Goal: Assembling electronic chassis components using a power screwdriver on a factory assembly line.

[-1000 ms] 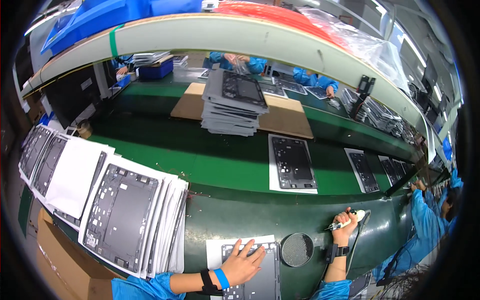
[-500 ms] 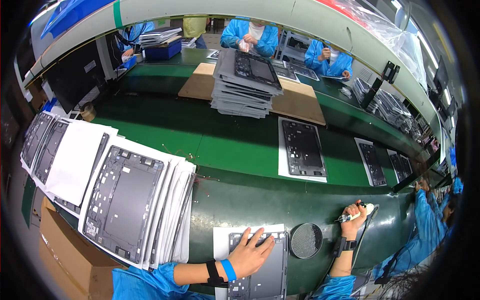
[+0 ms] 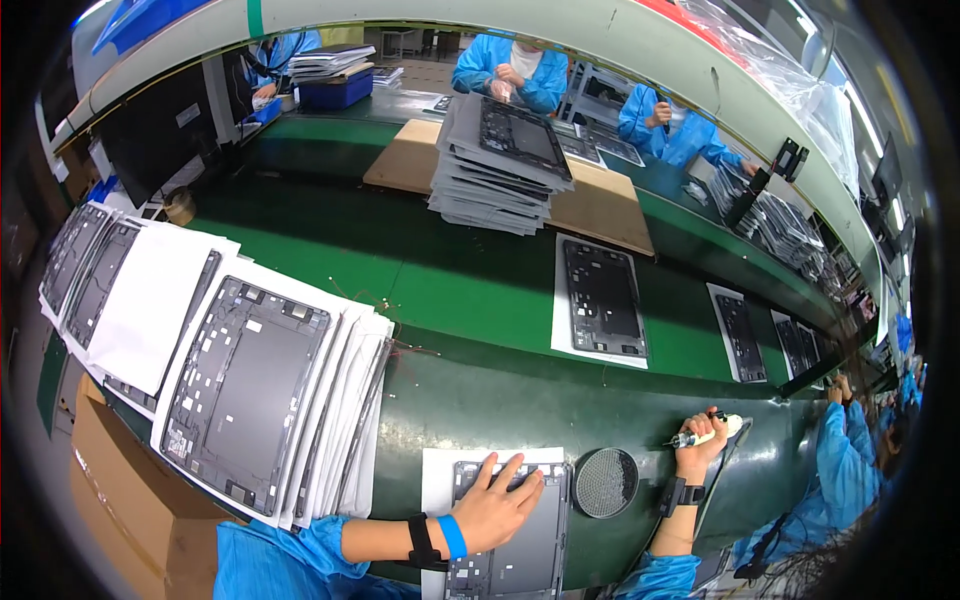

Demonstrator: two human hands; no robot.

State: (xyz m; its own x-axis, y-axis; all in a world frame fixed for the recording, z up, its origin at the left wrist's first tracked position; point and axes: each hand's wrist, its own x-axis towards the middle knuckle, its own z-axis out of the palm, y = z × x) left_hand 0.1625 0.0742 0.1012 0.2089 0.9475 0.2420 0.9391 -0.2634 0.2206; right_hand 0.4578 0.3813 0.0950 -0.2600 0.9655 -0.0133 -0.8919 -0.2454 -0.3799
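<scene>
head: left fingers (image 3: pixel 507 474) spread on panel (image 3: pixel 546 530), right fingers (image 3: pixel 691 428) clench white tool (image 3: pixel 734 426)

My left fingers (image 3: pixel 508 474) lie on a panel (image 3: pixel 530 550), which rests on a paper sheet (image 3: pixel 437 482) on the table (image 3: pixel 480 412). Just right of it sits a dish (image 3: pixel 605 514); farther right, my right fingers (image 3: pixel 697 425) are around a screwdriver (image 3: pixel 733 427). To the left lies a pile of panels (image 3: pixel 255 400). Beyond, a stack (image 3: pixel 490 180) rests on a board (image 3: pixel 403 158).

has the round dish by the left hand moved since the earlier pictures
No, neither way: against the white sheet, the round dish keeps its place just to the right; the camera view shifted.
</scene>
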